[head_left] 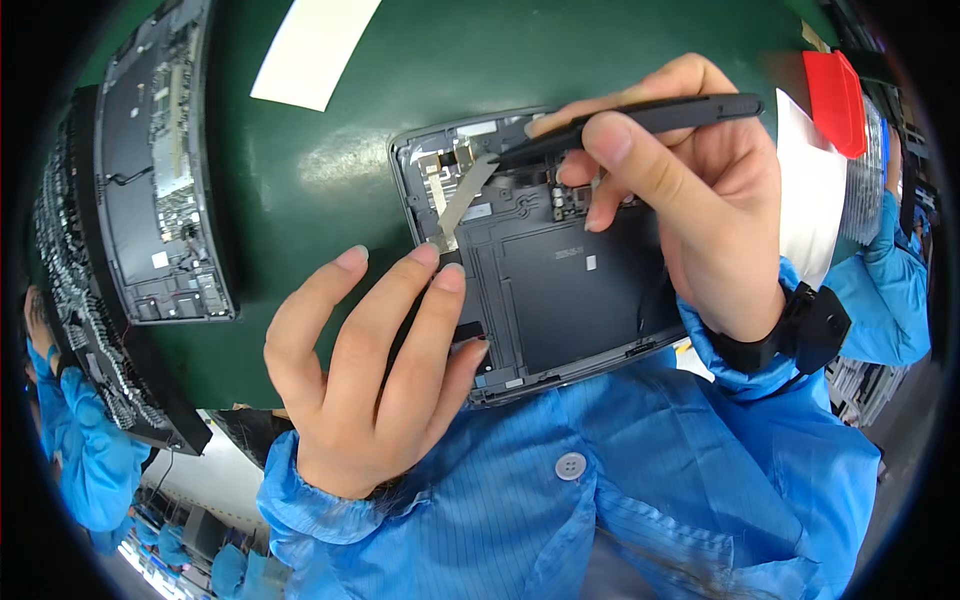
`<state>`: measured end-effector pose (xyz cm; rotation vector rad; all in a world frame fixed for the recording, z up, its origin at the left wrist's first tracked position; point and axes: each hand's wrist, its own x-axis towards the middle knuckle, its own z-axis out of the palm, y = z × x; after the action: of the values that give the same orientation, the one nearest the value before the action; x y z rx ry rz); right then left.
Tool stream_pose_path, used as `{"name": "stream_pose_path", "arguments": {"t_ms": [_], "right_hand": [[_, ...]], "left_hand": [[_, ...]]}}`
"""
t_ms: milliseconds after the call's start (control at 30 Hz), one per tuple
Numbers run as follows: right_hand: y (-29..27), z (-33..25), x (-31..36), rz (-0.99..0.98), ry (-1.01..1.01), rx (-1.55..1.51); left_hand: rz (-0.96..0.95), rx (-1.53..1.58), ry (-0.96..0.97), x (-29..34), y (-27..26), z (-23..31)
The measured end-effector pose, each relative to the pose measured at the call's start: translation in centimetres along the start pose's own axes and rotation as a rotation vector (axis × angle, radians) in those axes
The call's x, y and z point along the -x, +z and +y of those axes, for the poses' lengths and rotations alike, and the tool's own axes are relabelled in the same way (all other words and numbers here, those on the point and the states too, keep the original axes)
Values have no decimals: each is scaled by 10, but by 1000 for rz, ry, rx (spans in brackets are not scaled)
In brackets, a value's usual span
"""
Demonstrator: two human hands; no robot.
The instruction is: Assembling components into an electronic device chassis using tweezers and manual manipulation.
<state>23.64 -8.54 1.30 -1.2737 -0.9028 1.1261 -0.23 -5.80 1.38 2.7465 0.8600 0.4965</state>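
Note:
In front of me lies an opened tablet housing [545, 310], dark grey, with small circuit parts along its far side. My right hand [720, 200] is closed round black tweezers [690, 112], whose tips meet the upper end of a grey ribbon-like strip [467, 197]. The strip slants up from the housing's left part. My left hand [370, 375] has its fingers stretched and apart. Its middle fingertip rests at the strip's lower end, by the housing's left edge; its thumb is lower, over the near left corner.
On the green table mat [300, 210] a second opened device [130, 150] stands at the left, next to a long dark rack of parts [75, 250]. A white sheet [315, 50] lies at the back. Another sheet [808, 190] and a red piece [835, 103] are at the right. Blue-sleeved people flank both sides.

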Motion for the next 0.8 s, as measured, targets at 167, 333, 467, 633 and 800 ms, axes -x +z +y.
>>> {"name": "stream_pose_path", "arguments": {"t_ms": [167, 333, 467, 633, 800], "right_hand": [[2, -2, 1, 20, 49, 158], [1, 6, 3, 20, 47, 162], [2, 5, 2, 64, -47, 175], [11, 10, 3, 106, -152, 192], [2, 4, 1, 82, 20, 205]], "left_hand": [[111, 13, 97, 6, 11, -9], [157, 63, 85, 10, 27, -12], [218, 90, 91, 9, 31, -13], [196, 81, 91, 8, 30, -15], [134, 67, 88, 10, 30, -17]]}}
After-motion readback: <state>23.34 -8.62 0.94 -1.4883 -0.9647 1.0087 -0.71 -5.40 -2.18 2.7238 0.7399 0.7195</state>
